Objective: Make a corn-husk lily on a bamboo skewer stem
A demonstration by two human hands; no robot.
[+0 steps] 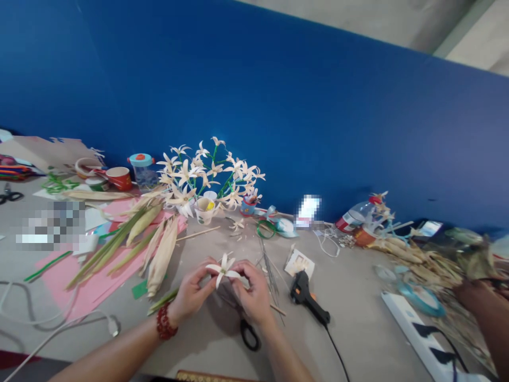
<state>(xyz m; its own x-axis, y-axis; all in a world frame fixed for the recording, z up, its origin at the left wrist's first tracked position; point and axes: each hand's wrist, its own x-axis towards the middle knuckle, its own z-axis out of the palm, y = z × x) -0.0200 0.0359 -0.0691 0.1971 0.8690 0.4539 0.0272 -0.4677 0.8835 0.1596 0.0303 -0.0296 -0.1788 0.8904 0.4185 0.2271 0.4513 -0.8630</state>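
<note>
Between my two hands is a cream-white husk flower (pixel 224 271) with several narrow petals spread out. My left hand (pixel 193 291), with a red beaded bracelet (pixel 166 321) at the wrist, pinches the flower's left side. On the other side my right hand (pixel 251 291) is closed at the flower's right petals. Partly under my right hand lie scissors (pixel 250 335), one black handle loop showing. To the right rests a black glue gun (pixel 309 300) with its cord, beside a small white card (pixel 299 262). Thin wires (pixel 270 268) lie just beyond my right hand.
Similar flowers on green stems (pixel 214 170) stand at the back by a paper cup (pixel 205 211). Corn husks (pixel 162 254) lie on pink paper (pixel 95 281) at left. A power strip (pixel 413 329) and another person's arm (pixel 483 307) are at right. A blue panel (pixel 254 95) rises behind.
</note>
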